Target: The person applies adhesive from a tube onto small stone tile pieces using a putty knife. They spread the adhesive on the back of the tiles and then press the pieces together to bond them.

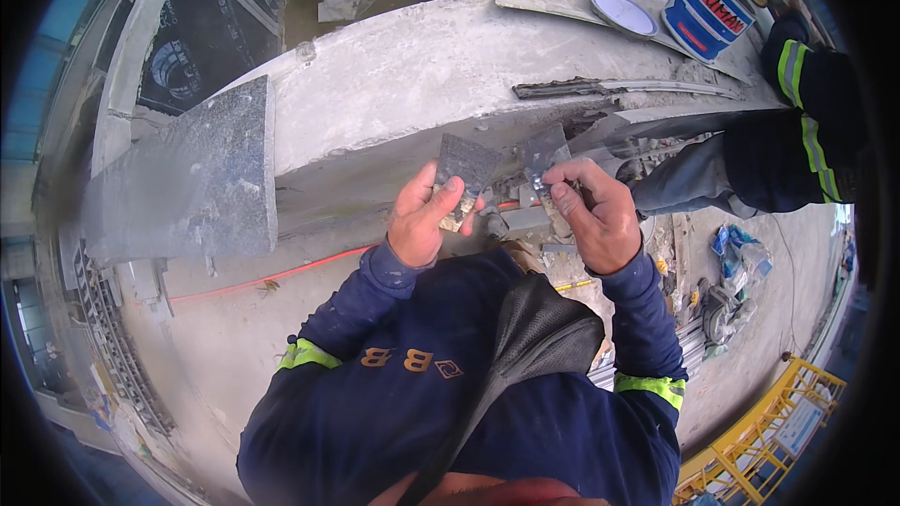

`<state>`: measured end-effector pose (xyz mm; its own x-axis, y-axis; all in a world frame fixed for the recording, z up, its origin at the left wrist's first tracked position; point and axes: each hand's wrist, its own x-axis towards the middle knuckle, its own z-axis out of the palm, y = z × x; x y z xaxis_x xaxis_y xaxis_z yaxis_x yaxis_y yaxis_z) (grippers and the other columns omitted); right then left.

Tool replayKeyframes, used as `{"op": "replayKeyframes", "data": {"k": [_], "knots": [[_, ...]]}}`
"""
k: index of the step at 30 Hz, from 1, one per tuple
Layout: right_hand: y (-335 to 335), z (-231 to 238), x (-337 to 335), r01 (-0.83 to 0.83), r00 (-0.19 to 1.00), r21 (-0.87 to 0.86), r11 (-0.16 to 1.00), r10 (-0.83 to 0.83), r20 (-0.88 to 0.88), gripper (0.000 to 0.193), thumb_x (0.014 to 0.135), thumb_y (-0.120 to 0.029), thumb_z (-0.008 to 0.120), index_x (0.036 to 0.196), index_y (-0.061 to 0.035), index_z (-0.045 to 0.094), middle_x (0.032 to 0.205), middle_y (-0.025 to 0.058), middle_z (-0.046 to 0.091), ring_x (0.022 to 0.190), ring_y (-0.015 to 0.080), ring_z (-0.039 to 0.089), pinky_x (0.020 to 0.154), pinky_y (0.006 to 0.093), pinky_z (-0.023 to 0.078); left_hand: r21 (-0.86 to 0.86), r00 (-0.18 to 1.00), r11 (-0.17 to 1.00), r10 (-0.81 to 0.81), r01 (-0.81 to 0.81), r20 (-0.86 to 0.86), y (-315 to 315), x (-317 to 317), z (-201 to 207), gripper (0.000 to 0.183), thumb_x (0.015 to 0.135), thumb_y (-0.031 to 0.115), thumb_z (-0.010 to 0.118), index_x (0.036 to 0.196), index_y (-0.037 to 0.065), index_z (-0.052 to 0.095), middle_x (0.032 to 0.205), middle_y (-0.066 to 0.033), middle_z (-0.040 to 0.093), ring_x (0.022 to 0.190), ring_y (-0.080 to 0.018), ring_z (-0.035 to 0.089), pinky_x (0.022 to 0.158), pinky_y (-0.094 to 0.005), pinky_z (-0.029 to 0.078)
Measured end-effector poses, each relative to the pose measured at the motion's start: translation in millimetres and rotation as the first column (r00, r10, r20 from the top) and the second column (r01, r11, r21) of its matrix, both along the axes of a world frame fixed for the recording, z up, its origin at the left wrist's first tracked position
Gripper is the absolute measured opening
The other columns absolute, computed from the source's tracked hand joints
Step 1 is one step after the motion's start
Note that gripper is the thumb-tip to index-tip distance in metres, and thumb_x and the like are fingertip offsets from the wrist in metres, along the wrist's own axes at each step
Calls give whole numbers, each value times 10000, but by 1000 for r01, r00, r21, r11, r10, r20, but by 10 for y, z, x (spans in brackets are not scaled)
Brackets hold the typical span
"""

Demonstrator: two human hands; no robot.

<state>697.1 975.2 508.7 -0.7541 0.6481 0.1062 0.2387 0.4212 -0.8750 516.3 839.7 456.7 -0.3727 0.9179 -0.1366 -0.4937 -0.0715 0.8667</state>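
Between the thumb and fingers of my left hand (421, 215) is a flat dark-grey scraper-like piece (468, 161). It is wider at the top, with a crumbly beige crust on its lower part. My right hand (596, 214) pinches a second flat grey piece (546, 152), shinier near the thumb and tilted. The two pieces are held close side by side, with a narrow gap between them. Whether either has a handle is hidden by my fingers. Both hands are in front of my chest, before the near side of a long pale concrete ledge (394, 84).
A grey stone slab (202, 169) stands at the left. On the ledge are a blue-and-white bucket (705, 11), a white lid (624, 13) and a dark strip (572, 88). A co-worker's sleeve (814, 75) reaches toward the bucket. Rubble, a plastic bag (741, 258) and yellow scaffolding (764, 431) lie right.
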Motion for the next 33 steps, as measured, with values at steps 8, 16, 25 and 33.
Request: {"op": "replayKeyframes", "data": {"k": [8,16,25,33], "knots": [[-134,-5,-533,-143,984,195,970,160,-74,213,848,-179,695,904,16,629,762,135,594,595,278,559,552,346,437,-95,980,995,3,-22,-198,-156,-69,62,412,987,353,512,1166,-17,540,839,-88,623,596,-106,536,537,-250,441],[-264,64,-646,-123,976,-168,978,88,-201,218,910,-160,638,822,24,562,679,120,520,577,198,497,561,312,410,152,976,964,215,-218,35,-176,-34,12,537,1017,472,330,1165,-10,515,974,-110,623,792,-146,605,635,-293,501],[-290,78,-630,-223,960,-130,966,195,-200,203,928,-150,606,845,17,525,677,139,536,600,225,514,597,327,422,227,927,972,-21,-69,375,-194,-77,-30,396,981,128,477,1336,-46,449,1222,-142,588,1080,-207,605,910,-318,493],[-288,6,-617,-224,959,-146,964,191,-210,172,918,-126,613,864,-5,503,760,94,568,628,157,501,598,293,414,123,989,983,129,-138,75,-146,-286,103,263,987,133,483,1183,-38,528,1080,-125,636,952,-175,625,833,-302,503]]}}
